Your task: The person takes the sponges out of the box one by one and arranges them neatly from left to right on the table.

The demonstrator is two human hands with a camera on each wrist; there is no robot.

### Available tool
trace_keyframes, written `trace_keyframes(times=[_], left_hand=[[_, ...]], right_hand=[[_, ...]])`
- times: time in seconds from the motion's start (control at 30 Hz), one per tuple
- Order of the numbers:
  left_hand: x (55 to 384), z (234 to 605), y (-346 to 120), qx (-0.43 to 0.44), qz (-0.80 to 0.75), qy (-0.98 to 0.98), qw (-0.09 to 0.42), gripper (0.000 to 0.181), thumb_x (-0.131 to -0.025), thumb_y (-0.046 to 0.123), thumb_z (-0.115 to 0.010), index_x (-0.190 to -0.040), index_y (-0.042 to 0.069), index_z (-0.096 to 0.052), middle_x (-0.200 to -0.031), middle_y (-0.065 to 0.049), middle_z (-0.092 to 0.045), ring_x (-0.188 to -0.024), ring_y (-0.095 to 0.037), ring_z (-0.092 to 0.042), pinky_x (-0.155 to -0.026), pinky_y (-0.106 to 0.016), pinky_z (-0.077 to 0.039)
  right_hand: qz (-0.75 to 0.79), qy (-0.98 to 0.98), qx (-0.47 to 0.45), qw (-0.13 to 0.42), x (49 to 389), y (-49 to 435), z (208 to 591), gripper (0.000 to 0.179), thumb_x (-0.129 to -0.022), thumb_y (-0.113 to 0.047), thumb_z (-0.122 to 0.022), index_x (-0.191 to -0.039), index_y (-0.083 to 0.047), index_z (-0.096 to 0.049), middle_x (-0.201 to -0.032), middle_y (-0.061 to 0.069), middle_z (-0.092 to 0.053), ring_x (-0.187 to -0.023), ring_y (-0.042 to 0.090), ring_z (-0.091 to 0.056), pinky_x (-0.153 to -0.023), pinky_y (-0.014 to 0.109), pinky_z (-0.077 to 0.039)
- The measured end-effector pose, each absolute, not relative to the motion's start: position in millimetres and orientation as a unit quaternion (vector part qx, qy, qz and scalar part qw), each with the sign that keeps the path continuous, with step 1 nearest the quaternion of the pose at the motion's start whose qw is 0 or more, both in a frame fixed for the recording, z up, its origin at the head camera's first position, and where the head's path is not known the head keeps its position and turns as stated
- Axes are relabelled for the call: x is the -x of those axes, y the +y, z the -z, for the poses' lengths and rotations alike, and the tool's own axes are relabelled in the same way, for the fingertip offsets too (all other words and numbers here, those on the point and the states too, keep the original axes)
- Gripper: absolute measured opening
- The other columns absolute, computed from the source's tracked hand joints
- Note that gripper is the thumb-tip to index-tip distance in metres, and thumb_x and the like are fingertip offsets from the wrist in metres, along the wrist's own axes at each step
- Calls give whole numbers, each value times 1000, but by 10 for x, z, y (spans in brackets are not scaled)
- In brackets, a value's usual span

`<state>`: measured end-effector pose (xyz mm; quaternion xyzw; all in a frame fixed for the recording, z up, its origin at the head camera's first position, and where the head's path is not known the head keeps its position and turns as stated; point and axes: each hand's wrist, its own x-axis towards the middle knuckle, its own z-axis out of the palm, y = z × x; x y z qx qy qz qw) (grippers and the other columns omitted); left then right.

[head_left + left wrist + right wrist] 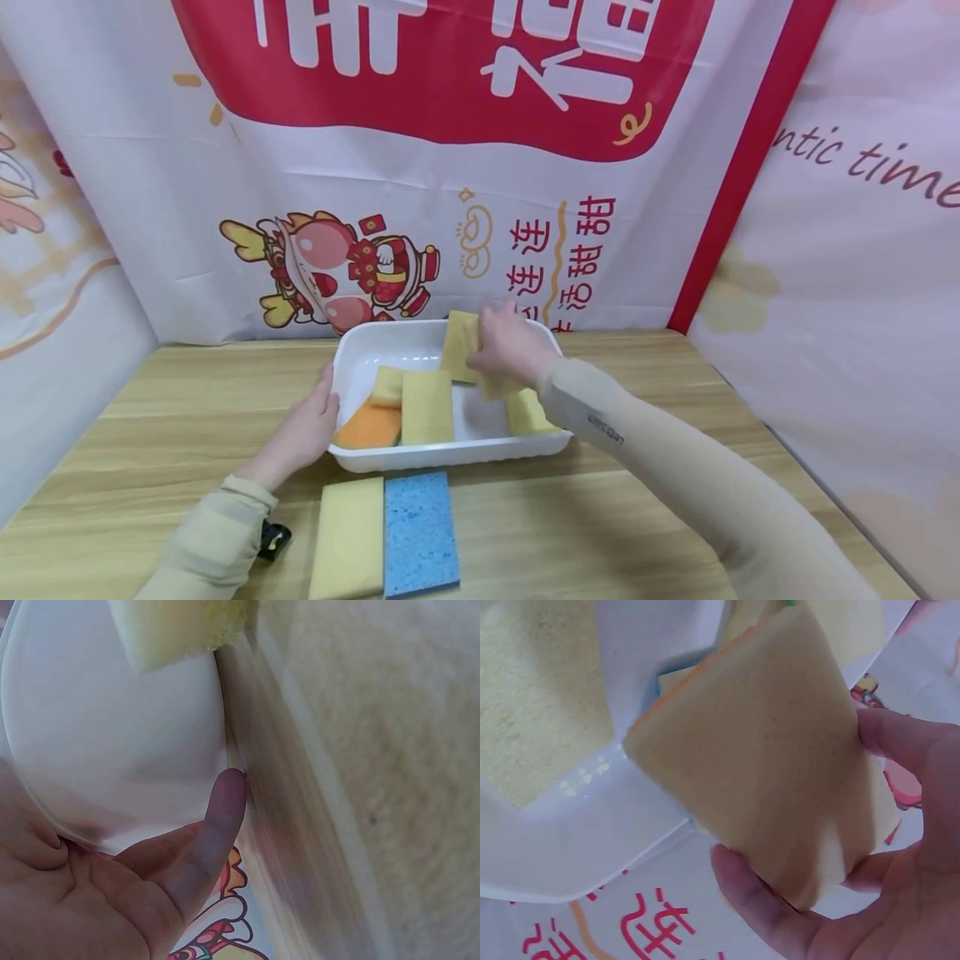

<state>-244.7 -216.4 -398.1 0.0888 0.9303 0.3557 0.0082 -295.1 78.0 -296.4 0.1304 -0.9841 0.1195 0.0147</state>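
Observation:
My right hand (513, 342) is over the back right of a white tray (450, 455), pinching a pale yellow sponge (765, 742) with an orange layer along one edge. My left hand (306, 425) holds the tray's left end; its little finger reaches low along the outer wall in the left wrist view. Inside the tray, an orange sponge (369, 427) lies at the front left, with a small yellow piece (387, 386) against it. A yellow sponge (427, 408) leans beside them. Another yellow sponge (455, 348) stands at the back wall, and one more (530, 414) is at the front right.
In front of the tray, a yellow sponge (348, 533) and a blue sponge (422, 533) lie side by side on the wooden table (637, 533). A small black object (274, 539) shows by the left sleeve. Printed cloth (360, 167) hangs close behind the tray.

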Motion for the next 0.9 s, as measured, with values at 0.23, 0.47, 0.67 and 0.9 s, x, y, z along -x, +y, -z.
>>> trace_keyframes(times=[0.23,0.47,0.67,0.9], left_hand=[[2447,3990,-2182,-92,-357,929,0,58,-108,22,-22,-155,-4,0,-150,-35,-23,-134,-51,-31,-108,-62,-25],[2454,3995,-2179,-95,-351,932,-8,57,-108,21,-23,-154,-5,-2,-148,-36,-25,-132,-52,-33,-107,-62,-27],[2463,3986,-2171,-96,-356,930,-4,58,-108,20,-23,-154,-6,-1,-150,-36,-22,-134,-51,-30,-108,-62,-24],[2460,4000,-2172,-96,-359,928,-1,58,-108,21,-22,-154,-5,1,-151,-35,-20,-134,-51,-29,-108,-62,-24]], right_hand=[[-51,-980,-171,90,2749,729,2926,43,-81,-41,-75,-105,-13,-53,-96,6,-41,-74,16,-53,-45,19,-47],[-2,-955,-227,189,2467,720,2903,46,-81,-46,-72,-106,-12,-56,-91,5,-40,-69,14,-48,-47,20,-43],[-46,-944,-255,205,2249,707,2911,48,-81,-38,-73,-114,-9,-55,-95,6,-38,-73,14,-46,-50,16,-43],[-67,-944,-250,205,2045,686,2916,63,-81,-38,-74,-130,-6,-49,-102,9,-40,-79,17,-46,-49,15,-43]])
